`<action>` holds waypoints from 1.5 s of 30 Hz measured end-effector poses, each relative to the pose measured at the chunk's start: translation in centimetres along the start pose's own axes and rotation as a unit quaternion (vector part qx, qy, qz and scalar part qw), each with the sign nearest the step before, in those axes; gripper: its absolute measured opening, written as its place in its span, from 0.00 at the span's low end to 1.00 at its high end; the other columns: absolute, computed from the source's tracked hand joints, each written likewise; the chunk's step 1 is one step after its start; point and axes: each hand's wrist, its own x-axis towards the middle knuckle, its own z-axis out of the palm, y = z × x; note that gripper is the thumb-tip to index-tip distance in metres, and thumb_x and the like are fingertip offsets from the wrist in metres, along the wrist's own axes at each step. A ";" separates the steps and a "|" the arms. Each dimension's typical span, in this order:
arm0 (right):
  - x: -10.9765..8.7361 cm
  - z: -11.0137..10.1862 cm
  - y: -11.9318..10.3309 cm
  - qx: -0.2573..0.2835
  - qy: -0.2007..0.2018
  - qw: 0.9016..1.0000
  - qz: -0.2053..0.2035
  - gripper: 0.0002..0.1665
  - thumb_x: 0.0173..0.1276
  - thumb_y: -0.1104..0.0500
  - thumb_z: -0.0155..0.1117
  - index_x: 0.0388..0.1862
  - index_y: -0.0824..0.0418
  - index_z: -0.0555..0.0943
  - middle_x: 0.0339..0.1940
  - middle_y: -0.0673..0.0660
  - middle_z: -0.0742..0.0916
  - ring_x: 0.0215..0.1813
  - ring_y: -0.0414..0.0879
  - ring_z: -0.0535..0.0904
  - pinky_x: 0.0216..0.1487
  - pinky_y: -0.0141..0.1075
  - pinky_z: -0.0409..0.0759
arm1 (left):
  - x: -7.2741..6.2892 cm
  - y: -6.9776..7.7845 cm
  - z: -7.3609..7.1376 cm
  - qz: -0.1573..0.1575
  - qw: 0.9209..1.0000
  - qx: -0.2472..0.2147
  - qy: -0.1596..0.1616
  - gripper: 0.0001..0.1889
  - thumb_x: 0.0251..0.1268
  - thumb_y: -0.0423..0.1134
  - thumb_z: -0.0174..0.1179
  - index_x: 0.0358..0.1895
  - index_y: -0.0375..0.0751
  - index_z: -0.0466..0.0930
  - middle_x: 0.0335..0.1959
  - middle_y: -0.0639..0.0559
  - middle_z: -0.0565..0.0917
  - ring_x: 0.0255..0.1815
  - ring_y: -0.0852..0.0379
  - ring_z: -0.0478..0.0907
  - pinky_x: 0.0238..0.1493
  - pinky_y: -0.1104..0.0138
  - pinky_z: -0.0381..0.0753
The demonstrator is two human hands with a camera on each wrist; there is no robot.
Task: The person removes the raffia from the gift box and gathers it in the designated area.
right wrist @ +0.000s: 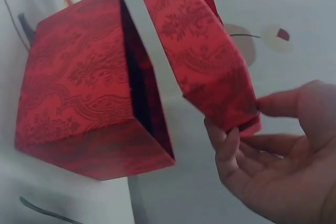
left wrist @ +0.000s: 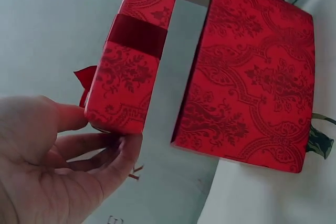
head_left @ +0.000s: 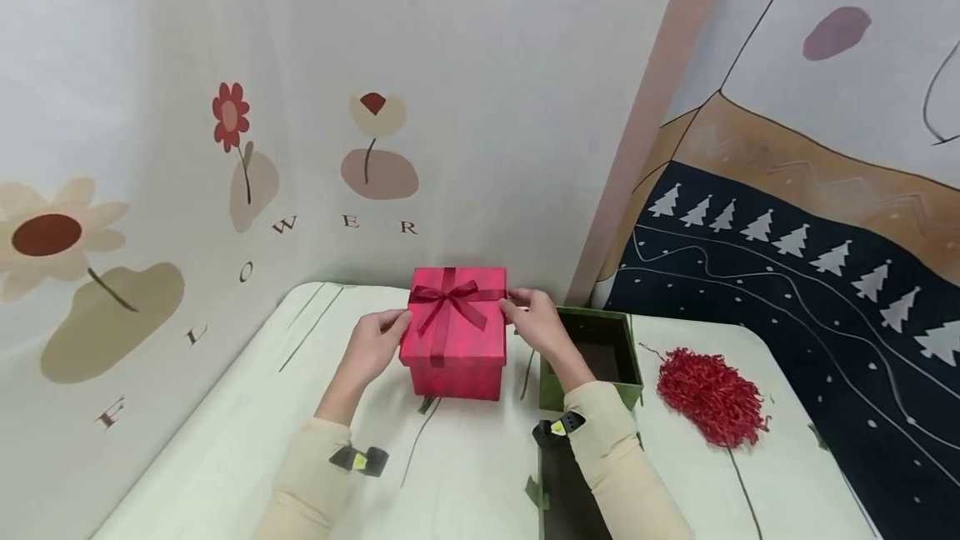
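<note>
A red gift box lid (head_left: 468,334) with a dark red ribbon bow (head_left: 448,297) is held between both hands. My left hand (head_left: 375,346) pinches one side edge, thumb on top and fingers underneath. At the opposite edge, my right hand (head_left: 536,322) grips it the same way. In both wrist views a gap separates the lid (left wrist: 128,72) from the red patterned box base (left wrist: 252,82). The base (head_left: 457,380) stands upright on the white tabletop under the lid. Its open mouth shows dark inside in the right wrist view.
A green open box (head_left: 553,392) stands right of the red base, partly behind my right forearm. Nearer me lies another green-edged, dark-lined piece (head_left: 558,490), partly hidden by that sleeve. Red shredded paper (head_left: 712,397) lies farther right. A printed curtain (head_left: 480,107) hangs behind the table.
</note>
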 end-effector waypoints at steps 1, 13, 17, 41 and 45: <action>-0.2 -0.2 0.0 0.007 -0.007 1.000 -0.008 0.27 0.79 0.60 0.59 0.72 0.70 0.74 0.54 0.63 0.87 0.46 0.51 0.86 0.39 0.37 0.82 | -0.3 -0.1 -0.2 0.004 1.000 -0.006 -0.002 0.24 0.83 0.44 0.53 0.69 0.30 0.76 0.59 0.34 0.84 0.56 0.43 0.83 0.60 0.52 0.82; -3.2 -2.8 0.6 0.062 -0.114 0.990 -0.046 0.35 0.76 0.59 0.64 0.78 0.66 0.67 0.60 0.64 0.84 0.42 0.46 0.83 0.46 0.37 0.78 | -4.0 0.0 -2.2 0.030 0.995 -0.093 -0.030 0.27 0.78 0.43 0.59 0.73 0.33 0.72 0.64 0.35 0.80 0.53 0.54 0.85 0.54 0.66 0.84; -4.3 -3.6 0.5 0.095 -0.156 0.981 -0.070 0.35 0.76 0.61 0.65 0.77 0.67 0.66 0.61 0.65 0.82 0.53 0.49 0.84 0.52 0.38 0.82 | -4.9 -0.3 -2.5 0.065 0.986 -0.141 -0.065 0.25 0.77 0.34 0.56 0.72 0.28 0.69 0.62 0.32 0.79 0.51 0.59 0.84 0.54 0.68 0.84; -10.8 -2.4 1.4 -0.182 -0.322 0.895 -0.249 0.16 0.62 0.66 0.77 0.46 0.53 0.85 0.42 0.42 0.84 0.41 0.33 0.76 0.45 0.28 0.81 | -9.9 -5.3 -3.0 0.297 0.933 0.057 -0.197 0.20 0.52 0.30 0.73 0.41 0.62 0.81 0.40 0.66 0.84 0.42 0.62 0.81 0.45 0.63 0.81; -11.3 -1.4 2.1 -0.239 -0.322 0.882 -0.249 0.16 0.62 0.67 0.77 0.46 0.52 0.87 0.43 0.40 0.84 0.43 0.35 0.79 0.49 0.25 0.80 | -10.0 -5.7 -2.7 0.281 0.926 0.132 -0.216 0.22 0.48 0.26 0.69 0.38 0.62 0.81 0.41 0.66 0.84 0.42 0.66 0.78 0.44 0.62 0.81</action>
